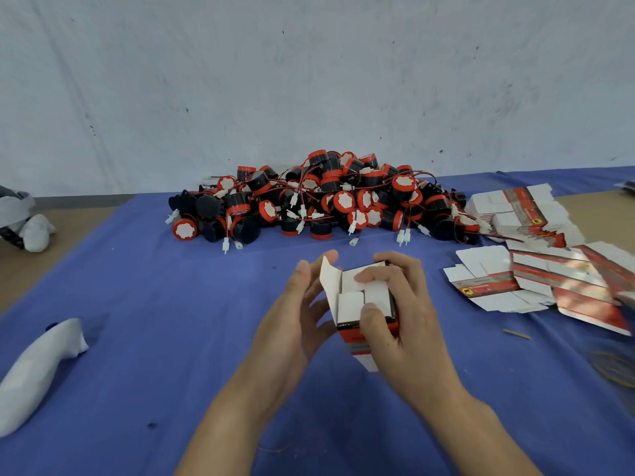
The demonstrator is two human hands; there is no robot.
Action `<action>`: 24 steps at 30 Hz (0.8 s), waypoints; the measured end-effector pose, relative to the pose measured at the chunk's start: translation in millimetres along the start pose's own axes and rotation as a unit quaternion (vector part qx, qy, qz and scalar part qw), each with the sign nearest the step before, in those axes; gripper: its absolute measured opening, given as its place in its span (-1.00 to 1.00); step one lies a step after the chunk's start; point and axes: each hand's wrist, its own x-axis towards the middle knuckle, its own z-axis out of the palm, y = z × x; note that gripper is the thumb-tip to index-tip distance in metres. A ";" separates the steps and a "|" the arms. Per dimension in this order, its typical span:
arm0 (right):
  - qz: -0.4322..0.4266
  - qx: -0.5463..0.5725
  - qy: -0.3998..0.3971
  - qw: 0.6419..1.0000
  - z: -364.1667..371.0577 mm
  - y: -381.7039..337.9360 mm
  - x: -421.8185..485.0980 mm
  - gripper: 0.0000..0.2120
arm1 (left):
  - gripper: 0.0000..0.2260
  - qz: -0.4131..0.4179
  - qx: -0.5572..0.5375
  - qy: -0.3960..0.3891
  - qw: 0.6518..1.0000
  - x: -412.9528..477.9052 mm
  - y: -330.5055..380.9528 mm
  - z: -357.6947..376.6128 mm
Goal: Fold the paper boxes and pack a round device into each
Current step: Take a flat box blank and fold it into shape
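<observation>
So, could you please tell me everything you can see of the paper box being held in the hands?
The paper box is thin card, white inside, printed red, black and grey outside. Set up as a small carton, it is held tilted over the blue cloth. One tall flap stands at its left; smaller flaps fold inward. The left hand holds its left side; the right hand grips its right, fingers pressing a flap.

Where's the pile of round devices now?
In the head view, the pile of round devices sits centre-back on the blue cloth, left of the flat boxes.
</observation>
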 end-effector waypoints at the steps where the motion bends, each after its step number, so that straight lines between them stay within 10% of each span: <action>1: -0.005 -0.006 0.000 1.000 -1.0 0.2 0.2 -0.76 | -0.62 -0.010 0.009 -0.003 1.000 -0.2 -1.3 0.8; 24: -0.093 -0.089 -0.060 0.990 -2.7 0.1 0.9 -0.35 | -0.68 -0.042 -0.015 0.001 0.999 3.8 -10.4 -6.4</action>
